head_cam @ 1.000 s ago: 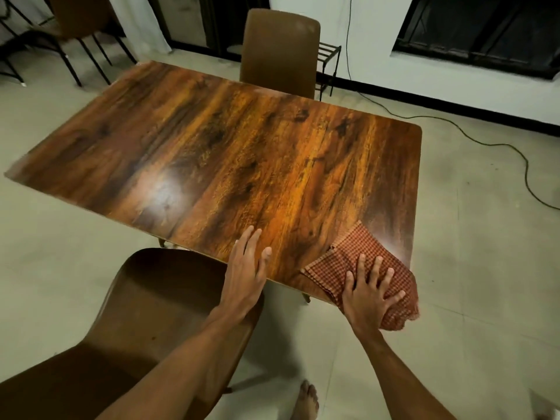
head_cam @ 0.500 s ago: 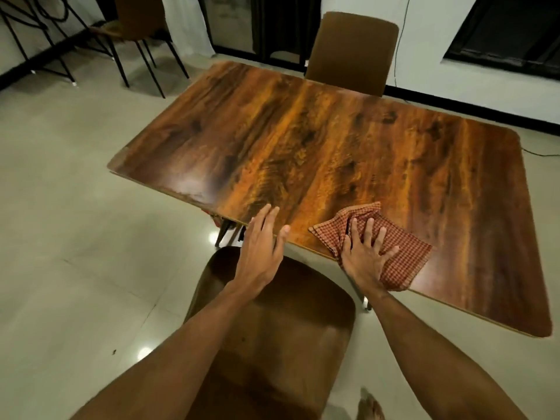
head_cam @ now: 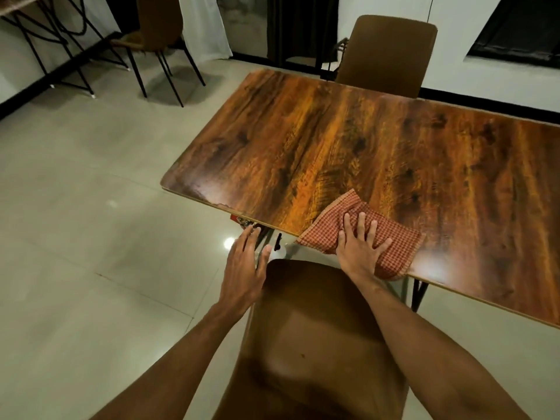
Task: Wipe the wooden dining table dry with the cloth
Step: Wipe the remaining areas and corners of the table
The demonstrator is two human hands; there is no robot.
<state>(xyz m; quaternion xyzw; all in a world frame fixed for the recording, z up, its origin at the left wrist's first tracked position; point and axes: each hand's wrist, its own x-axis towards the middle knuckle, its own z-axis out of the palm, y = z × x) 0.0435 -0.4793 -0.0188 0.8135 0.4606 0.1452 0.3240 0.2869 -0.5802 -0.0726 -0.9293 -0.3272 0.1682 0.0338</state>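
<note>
left hand (head_cam: pixel 247 268): grip wide, fingers straight, holding nothing, off the bench (head_cam: pixel 333 140) edge, 9 o'clock of cloth (head_cam: pixel 324 228)
cloth: red check, on bench near edge, one corner overhanging
right hand (head_cam: pixel 360 248): grip flat, fingers spread, pressing on cloth

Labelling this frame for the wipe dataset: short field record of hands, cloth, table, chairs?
right hand: flat, fingers spread, pressing the cloth
left hand: open, off the table, beside the near chair
cloth: red checked, rumpled, at the table's near edge, slightly overhanging
table: wooden, glossy
chairs: near chair before the person; far chair opposite
</note>
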